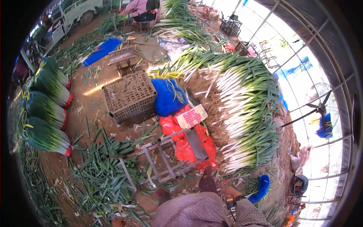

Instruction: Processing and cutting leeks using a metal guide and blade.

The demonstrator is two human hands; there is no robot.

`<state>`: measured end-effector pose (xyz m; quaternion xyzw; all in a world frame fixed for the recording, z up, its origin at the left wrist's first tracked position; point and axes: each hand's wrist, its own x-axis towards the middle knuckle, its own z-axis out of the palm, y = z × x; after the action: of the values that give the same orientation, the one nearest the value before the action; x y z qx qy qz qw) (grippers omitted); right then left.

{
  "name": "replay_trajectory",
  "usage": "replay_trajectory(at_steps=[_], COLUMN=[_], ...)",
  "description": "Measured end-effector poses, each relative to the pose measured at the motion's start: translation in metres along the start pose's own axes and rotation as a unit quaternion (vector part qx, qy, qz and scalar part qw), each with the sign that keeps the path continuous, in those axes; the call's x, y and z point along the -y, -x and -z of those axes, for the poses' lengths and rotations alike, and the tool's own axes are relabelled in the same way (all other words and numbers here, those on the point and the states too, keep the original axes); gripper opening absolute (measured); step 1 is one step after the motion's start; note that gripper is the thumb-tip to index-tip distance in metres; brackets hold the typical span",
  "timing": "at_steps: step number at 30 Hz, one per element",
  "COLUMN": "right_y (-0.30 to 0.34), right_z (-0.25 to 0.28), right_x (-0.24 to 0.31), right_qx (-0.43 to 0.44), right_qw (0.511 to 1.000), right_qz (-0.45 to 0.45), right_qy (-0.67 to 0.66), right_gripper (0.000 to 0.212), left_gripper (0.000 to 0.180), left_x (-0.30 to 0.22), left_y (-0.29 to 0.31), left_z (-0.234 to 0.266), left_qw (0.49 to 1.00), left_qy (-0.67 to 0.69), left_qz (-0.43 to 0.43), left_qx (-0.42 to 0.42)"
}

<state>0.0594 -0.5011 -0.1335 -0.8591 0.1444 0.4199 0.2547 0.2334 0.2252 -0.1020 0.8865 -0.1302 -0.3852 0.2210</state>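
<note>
My right hand (229, 191) is beside my lap, close to my right knee; its fingers are too small and unclear to make out. Just below it, against the checked sleeve, is a small dark device (231, 204) that I cannot identify. My left hand (118, 221) barely shows at the lower edge, over cut green leaves (104, 170), and its fingers are mostly hidden. In front of me stands a metal frame (166, 160) with a flat plate at one end. Red plastic bags (181, 147) lie under and behind it, topped by a patterned pad (192, 116).
Leeks (245, 113) lie in a long row at the right. An upturned brown crate (130, 96) stands beyond the frame, next to blue netting (168, 96). Several bundled leeks (47, 119) stand at left. Another blue net (261, 189) is near my right arm. A person (141, 9) sits far off.
</note>
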Motion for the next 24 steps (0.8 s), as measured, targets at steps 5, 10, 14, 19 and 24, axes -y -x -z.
replay_trajectory(at_steps=[5, 10, 14, 19, 24], right_y=[0.021, -0.023, -0.063, -0.038, -0.059], right_z=[0.016, 0.058, 0.094, 0.151, 0.095], right_x=[0.004, 0.032, 0.138, 0.367, 0.506], right_qx=[0.173, -0.045, -0.158, -0.084, -0.109], right_qw=[0.963, 0.984, 0.983, 0.975, 0.99], right_qz=[0.026, 0.089, 0.08, -0.008, 0.09], right_qy=[0.204, 0.147, 0.053, -0.204, 0.0], right_gripper=[0.027, 0.026, 0.027, 0.027, 0.035], left_gripper=[0.013, 0.018, 0.015, 0.021, 0.021], left_x=[0.043, 0.012, -0.011, 0.068, 0.234], left_y=[0.049, 0.046, 0.082, 0.128, 0.238], left_z=[-0.025, 0.018, 0.034, 0.01, -0.046], left_qw=[0.938, 0.98, 0.88, 0.782, 0.773], left_qy=[0.26, -0.164, 0.389, 0.554, 0.58], left_qz=[0.044, -0.082, 0.208, 0.276, 0.256], left_qx=[-0.224, -0.08, -0.177, -0.068, 0.008])
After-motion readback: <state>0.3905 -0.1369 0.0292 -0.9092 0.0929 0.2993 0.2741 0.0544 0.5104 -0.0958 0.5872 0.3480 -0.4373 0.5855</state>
